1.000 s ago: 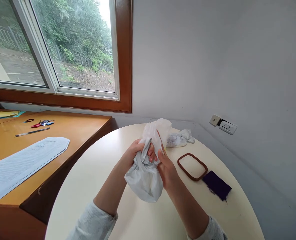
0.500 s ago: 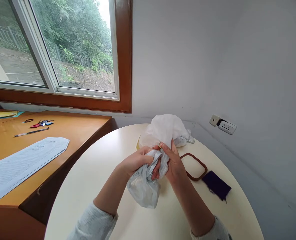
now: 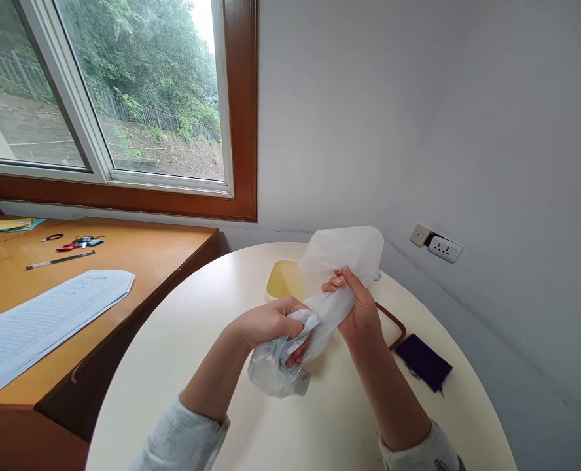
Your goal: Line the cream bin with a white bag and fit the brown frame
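Observation:
A thin white plastic bag [image 3: 342,252] is stretched between my two hands above the round table. My left hand [image 3: 273,324] is closed round a bunched, crumpled part of it, whose loose end hangs below the wrist. Farther up the bag, my right hand [image 3: 356,304] grips it between thumb and fingers, and a puffed-out part rises beyond that hand toward the wall. Behind the left hand stands a pale yellow container [image 3: 283,280], partly covered by the bag. What else the bag may hold cannot be made out.
On the round cream table [image 3: 187,340] lie a brown rounded frame [image 3: 397,324], half hidden by my right hand, and a dark purple cloth [image 3: 425,361]. The wooden desk [image 3: 173,252] at left carries papers [image 3: 55,327], a pen [image 3: 59,260] and keys [image 3: 82,242]. A wall socket [image 3: 445,248] is at right.
My right hand has slid up and right along the bag, away from my left hand. The puffed part has swung right, baring more of the yellow container. My left hand has hardly moved.

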### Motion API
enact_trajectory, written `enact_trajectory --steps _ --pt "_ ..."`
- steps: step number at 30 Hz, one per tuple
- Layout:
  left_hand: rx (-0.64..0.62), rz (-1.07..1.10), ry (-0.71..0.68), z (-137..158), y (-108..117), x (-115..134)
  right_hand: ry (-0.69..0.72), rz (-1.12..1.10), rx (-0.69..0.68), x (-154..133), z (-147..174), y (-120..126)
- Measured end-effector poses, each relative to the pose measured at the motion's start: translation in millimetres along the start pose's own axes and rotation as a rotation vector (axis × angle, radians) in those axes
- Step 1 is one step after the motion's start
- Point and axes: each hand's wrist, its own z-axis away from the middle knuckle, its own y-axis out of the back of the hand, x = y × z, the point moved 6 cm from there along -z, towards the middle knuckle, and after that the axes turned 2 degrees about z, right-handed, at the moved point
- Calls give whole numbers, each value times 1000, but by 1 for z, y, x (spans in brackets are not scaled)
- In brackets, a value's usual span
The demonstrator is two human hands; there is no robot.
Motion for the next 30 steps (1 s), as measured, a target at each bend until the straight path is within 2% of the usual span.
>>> enact_trajectory --steps 13,19,24,30 --pt "-174 -116 78 0 -13 -4 0 -48 88 -15 -9 12" --pt "-252 -141 113 1 -18 -4 -1 -57 79 -26 -13 21" --pt "-248 -189 148 1 -17 -6 5 10 34 -36 -19 29" --pt "-211 -333 118 2 -16 -1 93 12 23 -54 -25 37"
